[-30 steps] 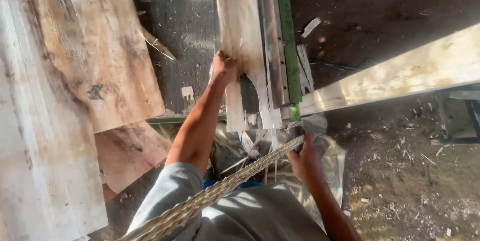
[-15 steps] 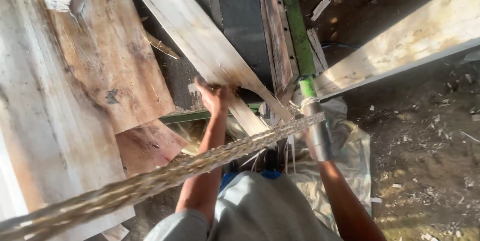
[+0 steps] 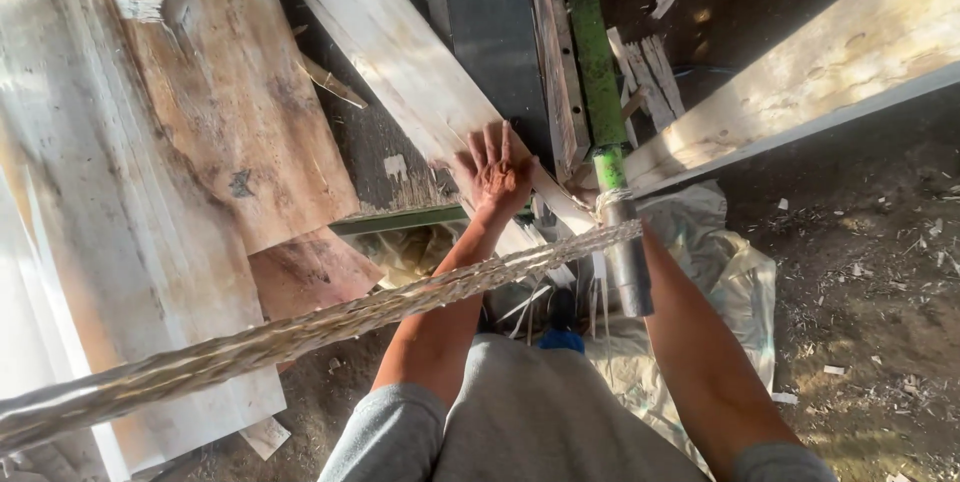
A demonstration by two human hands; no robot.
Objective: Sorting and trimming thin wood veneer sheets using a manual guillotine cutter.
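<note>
Two hands out in front of me, head view looking straight down. Left hand (image 3: 495, 174) lies flat, fingers spread and released, palm down on a pale plank (image 3: 400, 52) that runs diagonally from top-centre down toward my body. Hand sits on the plank's lower end, pressing on it, not gripping it.

Right hand: my right forearm reaches up behind a grey metal pipe (image 3: 630, 262) and the hand itself is hidden there, so I cannot tell whether it is clenched or loose, or what it touches.

Grey pipe continues upward into a green bar (image 3: 590, 52), which runs toward the top edge beside a dark metal panel (image 3: 490, 32). A frayed braided rope (image 3: 330, 327) is tied at the pipe's top, just where green meets grey, and stretches taut down-left across the picture, passing over my left forearm.

Right of the bar, a wide light beam (image 3: 800, 102) angles up toward the top-right corner. Left side is stacked plywood sheets (image 3: 230, 102), reddish-brown and pale, overlapping. A crumpled plastic sack (image 3: 720, 272) lies under the pipe and my right arm. Dirt floor (image 3: 870, 292) at right, littered with wood chips and splinters. Strong sun from one side, hard shadows across the boards.
</note>
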